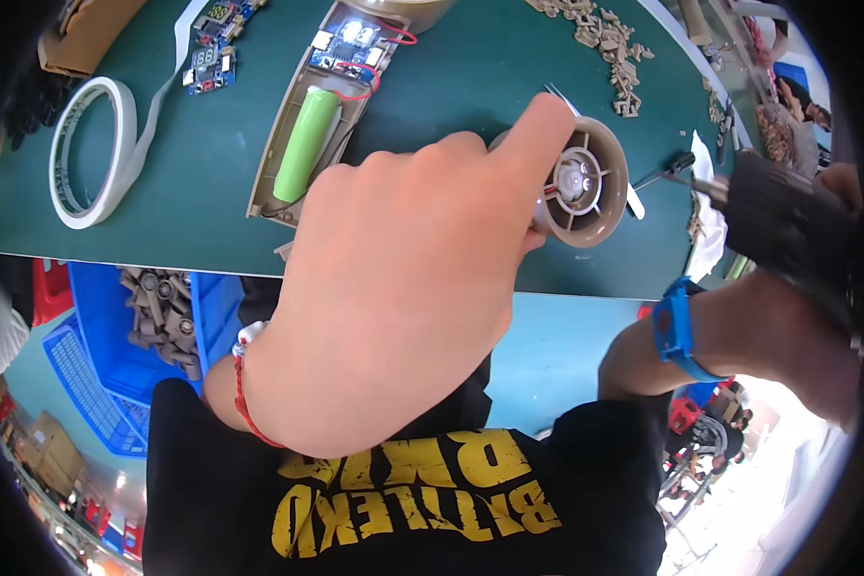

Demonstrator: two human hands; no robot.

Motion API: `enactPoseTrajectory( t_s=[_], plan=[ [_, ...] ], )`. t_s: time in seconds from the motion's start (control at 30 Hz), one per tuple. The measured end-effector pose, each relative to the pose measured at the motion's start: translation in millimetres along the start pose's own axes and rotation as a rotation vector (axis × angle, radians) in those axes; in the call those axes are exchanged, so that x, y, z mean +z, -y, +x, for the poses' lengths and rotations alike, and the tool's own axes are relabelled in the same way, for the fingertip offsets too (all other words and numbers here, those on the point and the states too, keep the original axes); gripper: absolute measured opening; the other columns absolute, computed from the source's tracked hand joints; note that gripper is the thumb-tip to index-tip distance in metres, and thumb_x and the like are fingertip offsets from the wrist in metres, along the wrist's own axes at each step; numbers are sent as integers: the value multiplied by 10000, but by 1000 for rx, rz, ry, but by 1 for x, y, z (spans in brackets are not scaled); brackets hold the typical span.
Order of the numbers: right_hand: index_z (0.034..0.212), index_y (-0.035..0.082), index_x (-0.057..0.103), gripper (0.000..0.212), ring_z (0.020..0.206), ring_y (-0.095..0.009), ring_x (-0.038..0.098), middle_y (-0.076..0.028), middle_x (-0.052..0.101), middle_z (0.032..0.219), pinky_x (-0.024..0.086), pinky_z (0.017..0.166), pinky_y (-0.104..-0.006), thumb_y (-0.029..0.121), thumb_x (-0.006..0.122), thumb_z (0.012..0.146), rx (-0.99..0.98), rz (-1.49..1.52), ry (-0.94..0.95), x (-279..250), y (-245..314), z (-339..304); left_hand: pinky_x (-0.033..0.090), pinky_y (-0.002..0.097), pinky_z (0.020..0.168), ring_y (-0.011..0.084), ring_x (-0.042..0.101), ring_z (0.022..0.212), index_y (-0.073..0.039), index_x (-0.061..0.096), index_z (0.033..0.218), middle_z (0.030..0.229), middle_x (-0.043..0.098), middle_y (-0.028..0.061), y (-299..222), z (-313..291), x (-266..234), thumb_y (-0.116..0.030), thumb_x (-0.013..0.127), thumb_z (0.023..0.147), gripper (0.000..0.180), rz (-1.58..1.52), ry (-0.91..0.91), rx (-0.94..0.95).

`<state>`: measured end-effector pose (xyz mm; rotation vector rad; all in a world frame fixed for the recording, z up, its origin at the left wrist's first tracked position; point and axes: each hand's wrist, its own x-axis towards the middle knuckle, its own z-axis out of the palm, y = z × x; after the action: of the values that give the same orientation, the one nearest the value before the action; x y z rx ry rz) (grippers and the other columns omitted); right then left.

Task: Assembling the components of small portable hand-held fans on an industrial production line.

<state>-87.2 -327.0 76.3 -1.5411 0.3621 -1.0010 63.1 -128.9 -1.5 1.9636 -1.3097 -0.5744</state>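
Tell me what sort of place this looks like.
Probably a small-electronics assembly workshop: there are circuit boards, a round fan part and a blue bin of loose pieces.

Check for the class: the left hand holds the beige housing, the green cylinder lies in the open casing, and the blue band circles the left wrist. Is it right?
No: the head view shows the blue band on the right wrist, not the left. The left hand holds the beige housing, and the green cylinder lies in the open casing.
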Motion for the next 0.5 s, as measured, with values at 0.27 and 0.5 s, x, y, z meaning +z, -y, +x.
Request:
enactPoseTrajectory(
  t_s=[0.27, 0.5],
  plan=[
    [1137, -68, 553, 457, 793, -219, 647, -145, 655, 904, 500, 766, -248, 234, 729, 841, -37, 91, 186, 19, -4, 17, 444, 401, 543, 309, 642, 697, -116, 461, 1250, 778, 630, 98, 0, -1, 0, -76, 765, 737, 598, 40, 28, -51],
    [1100, -52, 565, 405, 784, -212, 654, -142, 661, 892, 508, 760, -238, 226, 718, 848, -71, 228, 278, 22, -6, 20, 439, 380, 524, 291, 632, 667, -117, 463, 1245, 769, 614, 82, -17, 5, -14, -82, 768, 728, 601, 33, 2, 8]
  ],
)
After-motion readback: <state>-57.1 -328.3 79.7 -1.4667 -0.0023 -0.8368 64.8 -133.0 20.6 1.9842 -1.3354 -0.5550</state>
